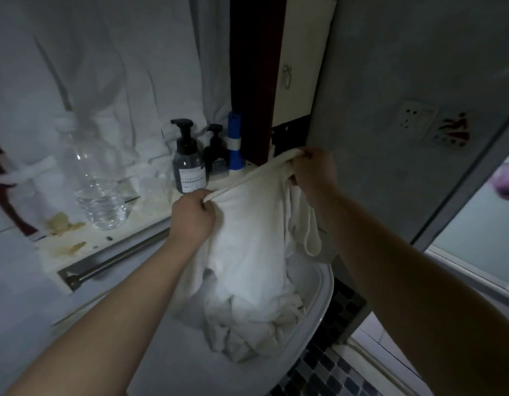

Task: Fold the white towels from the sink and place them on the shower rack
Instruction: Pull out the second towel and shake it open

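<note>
White towel (247,224): where was it at inspection?

Reply: It was held up at centre frame, above the sink (323,284). Its top hem was stretched taut between both hands and sloped upward to the right. The cloth hung down from the hem to a heap of white towels (247,327) lying in the sink at lower centre. I could not tell where the held towel ended and the heap began.

Query: State of the hands?

Reply: The left hand (193,217) was just left of centre, with its fingers curled round the lower end of the hem. The right hand (313,170) was higher and right of centre, with the upper corner bunched in its fingers. A loose fold of the towel drooped below the right wrist.

Query: Surroundings?

Reply: A stained shelf (76,250) ran across the left of the frame, with a metal rail (116,260) fixed under its front edge. A clear plastic bottle (97,184) stood on the shelf at left. Toward centre were a dark pump bottle (189,164) with a white label, a smaller pump bottle (216,151) behind it and a blue and white canister (234,141) beside that. White robes (90,81) hung at upper left. A wall socket (416,118) was noted at upper right.
</note>
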### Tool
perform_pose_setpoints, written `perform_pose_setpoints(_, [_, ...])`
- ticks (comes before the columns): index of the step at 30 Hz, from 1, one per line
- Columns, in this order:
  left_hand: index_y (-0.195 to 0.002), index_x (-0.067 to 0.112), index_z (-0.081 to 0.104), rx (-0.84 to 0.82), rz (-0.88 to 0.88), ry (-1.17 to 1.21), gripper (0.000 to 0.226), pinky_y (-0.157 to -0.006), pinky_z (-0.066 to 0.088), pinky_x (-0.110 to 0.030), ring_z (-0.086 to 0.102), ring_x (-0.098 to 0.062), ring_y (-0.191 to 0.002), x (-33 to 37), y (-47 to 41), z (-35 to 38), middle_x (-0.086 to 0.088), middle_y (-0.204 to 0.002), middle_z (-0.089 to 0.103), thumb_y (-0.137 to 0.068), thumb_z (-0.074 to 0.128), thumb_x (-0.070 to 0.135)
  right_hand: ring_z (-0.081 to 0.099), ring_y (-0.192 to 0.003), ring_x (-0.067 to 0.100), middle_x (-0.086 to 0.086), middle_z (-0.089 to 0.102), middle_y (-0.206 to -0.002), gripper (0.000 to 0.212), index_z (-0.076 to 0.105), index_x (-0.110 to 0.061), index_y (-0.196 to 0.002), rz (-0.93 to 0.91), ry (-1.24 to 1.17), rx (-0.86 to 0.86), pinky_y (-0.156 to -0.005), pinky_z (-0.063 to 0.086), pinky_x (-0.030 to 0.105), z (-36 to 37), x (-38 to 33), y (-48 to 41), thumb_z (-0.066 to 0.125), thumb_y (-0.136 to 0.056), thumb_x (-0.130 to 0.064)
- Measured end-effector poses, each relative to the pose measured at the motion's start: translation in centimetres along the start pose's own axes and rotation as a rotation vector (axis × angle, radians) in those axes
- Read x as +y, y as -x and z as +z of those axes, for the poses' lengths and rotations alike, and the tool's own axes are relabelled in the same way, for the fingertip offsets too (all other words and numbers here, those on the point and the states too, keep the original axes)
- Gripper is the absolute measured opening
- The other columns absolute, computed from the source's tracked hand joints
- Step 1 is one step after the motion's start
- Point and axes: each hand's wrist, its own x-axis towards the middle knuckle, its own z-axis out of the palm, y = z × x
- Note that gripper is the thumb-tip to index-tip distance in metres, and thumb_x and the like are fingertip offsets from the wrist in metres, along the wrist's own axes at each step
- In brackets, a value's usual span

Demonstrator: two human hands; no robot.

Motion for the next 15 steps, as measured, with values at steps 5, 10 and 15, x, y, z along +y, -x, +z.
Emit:
perform_pose_setpoints(5, [-0.093,0.021,0.069,-0.031,0.026,0.083,0.023,-0.07,0.035,-0.025,0.058,-0.02,-0.083,2.5,-1.1,0.9,-0.002,-0.086,0.066,-0.103,0.051,0.03,0.071,-0.059,0.013,-0.005,0.062,-0.093,0.06,0.054,-0.034,-0.138,-0.013,-0.006,-0.425,-0.045,0.053,0.024,-0.4,-0.1,1.3,0.073,-0.086,-0.011])
perform_pose_setpoints(10, [-0.09,0.021,0.078,-0.076,0.222,0.094,0.023,-0.068,0.04,-0.025,0.065,-0.013,-0.077,7.0,-1.9,3.7,0.0,-0.084,0.075,-0.1,0.06,0.032,0.073,-0.062,0.027,0.004,0.074,-0.084,0.034,0.069,-0.033,-0.105,-0.097,0.024,-0.677,-0.043,0.05,0.025,1.1,1.2,3.2,0.069,-0.083,-0.007])
perform_pose_setpoints(15, [-0.078,0.044,0.059,-0.243,0.178,-0.009,0.017,-0.061,0.036,-0.011,0.058,0.004,-0.071,6.4,-1.4,4.1,0.019,-0.075,0.064,-0.091,0.07,0.039,0.061,-0.045,0.017,0.012,0.067,-0.067,0.009,0.073,-0.001,-0.085,0.059,0.007,-0.491,-0.042,0.045,0.022,-0.2,2.6,-0.5,0.067,-0.087,-0.007])
